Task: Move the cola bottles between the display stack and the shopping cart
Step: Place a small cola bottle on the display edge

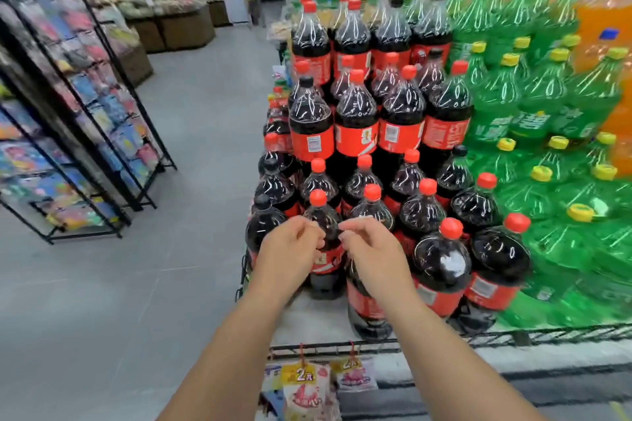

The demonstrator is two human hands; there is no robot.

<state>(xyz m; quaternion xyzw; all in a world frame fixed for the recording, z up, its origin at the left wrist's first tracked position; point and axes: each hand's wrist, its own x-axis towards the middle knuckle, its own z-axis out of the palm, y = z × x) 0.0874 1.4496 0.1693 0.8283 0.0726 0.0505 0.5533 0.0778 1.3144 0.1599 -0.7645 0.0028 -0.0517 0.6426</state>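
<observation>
As we lean over the front of the display, our left hand (290,251) and right hand (371,249) flank one cola bottle (326,261), which stands in the front row at the near left corner of the display stack (355,133). The left fingers (316,239) are curled in a loose hook against the bottle's left shoulder. The right fingers (345,227) are curled too, with thumb and forefinger nearly meeting by its right shoulder. We cannot tell whether either hand actually grips the bottle or only touches it.

The bottle stands upright on a pale shelf board (307,318) edged by a black wire rail (513,335). Small printed packets (307,390) with yellow price tags hang from that rail. Around us lies a smooth grey floor (191,133), with black metal racks (95,106) of colourful packets to the left.

The cola bottles are large, clear plastic, rounded at the shoulder, dark inside, with red labels and mostly red caps; a few caps are black. They rise in stepped tiers. Green bottles (506,106) with yellow caps stand just beside them on the right, and orange bottles (598,30) with blue caps stand beyond those.
</observation>
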